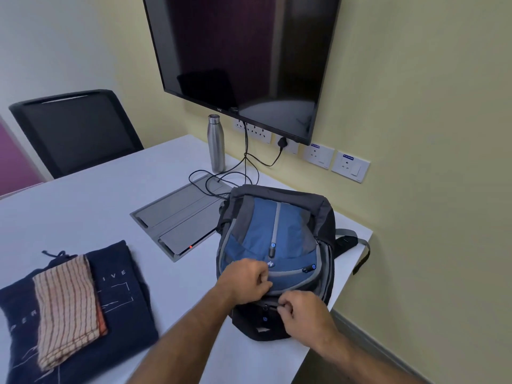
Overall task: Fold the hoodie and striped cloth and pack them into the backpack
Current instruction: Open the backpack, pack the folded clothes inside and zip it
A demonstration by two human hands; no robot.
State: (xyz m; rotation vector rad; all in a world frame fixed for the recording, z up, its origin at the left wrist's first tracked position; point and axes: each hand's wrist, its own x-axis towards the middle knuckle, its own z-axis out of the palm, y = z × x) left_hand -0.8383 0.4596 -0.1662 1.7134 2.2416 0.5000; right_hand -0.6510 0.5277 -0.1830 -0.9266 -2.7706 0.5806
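Note:
A blue and black backpack (277,231) lies on the white table (97,206) near its right edge. My left hand (245,281) grips the backpack's front fabric near the bottom. My right hand (300,314) pinches what looks like a zipper pull on the black part just below it. At the lower left, a folded navy hoodie (124,309) lies flat, with a folded striped cloth (65,303) on top of it.
A grey cable hatch (177,220) is set into the table beside the backpack, with black cables (243,167) running up to wall sockets. A steel bottle (216,142) stands by the wall under a mounted screen (243,51). A black chair (74,128) stands at the far left.

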